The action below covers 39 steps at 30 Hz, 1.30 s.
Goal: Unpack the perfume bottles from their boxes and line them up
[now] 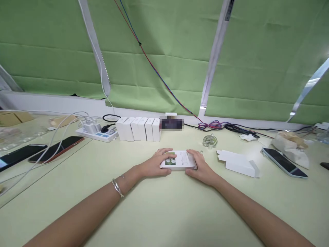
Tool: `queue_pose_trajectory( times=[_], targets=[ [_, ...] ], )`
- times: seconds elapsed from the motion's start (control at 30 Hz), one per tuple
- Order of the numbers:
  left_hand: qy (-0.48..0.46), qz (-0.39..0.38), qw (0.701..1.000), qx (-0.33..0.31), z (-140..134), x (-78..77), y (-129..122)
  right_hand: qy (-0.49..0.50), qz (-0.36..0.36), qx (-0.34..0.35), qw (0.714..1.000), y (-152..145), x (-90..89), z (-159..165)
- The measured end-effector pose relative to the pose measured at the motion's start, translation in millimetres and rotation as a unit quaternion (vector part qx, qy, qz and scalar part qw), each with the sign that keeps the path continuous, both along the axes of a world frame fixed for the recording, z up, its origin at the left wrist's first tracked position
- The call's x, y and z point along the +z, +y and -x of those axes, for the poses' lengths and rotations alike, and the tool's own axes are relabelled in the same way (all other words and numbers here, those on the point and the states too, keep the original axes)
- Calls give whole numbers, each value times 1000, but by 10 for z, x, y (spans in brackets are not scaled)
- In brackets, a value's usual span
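Note:
Between my two hands a flat white box [181,160] lies at the middle of the table, its top printed with a green picture of white flowers and small text. My left hand [158,163] grips its left end, fingers over the top and thumb along the near side. At the right end my right hand [200,165] holds it the same way, thumb at the near side. To the right rests an opened white carton [239,163] with its flap out. Behind it sits a coiled clear item [210,140], whose kind I cannot make out.
Several white boxes [138,129] stand in a row at the back, beside a power strip [97,133] with white cables. Phones lie at left [58,149] and right [284,162]. A cloth-like bag [290,147] and bundled black cables [241,131] are at the back right.

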<state>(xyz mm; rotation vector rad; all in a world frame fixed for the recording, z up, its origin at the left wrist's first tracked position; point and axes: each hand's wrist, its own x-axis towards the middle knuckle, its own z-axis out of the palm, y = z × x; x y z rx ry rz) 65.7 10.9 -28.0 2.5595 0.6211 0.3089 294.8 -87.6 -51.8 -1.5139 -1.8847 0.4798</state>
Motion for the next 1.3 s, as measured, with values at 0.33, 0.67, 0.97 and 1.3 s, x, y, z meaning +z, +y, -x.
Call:
queue_pose_trajectory(
  times=[0.33,0.67,0.97,1.3],
  targets=[
    [-13,30,999,-6,53,-22,8,63,104,52,991,-5,55,-228],
    [-15,25,999,-17,60,1,8,171,92,57,979,-37,0,-228],
    [-19,22,1000,3,55,11,-57,152,61,81,983,-20,-4,-148],
    [-20,28,999,4,49,-2,-63,110,59,90,988,-37,50,-165]
  ],
)
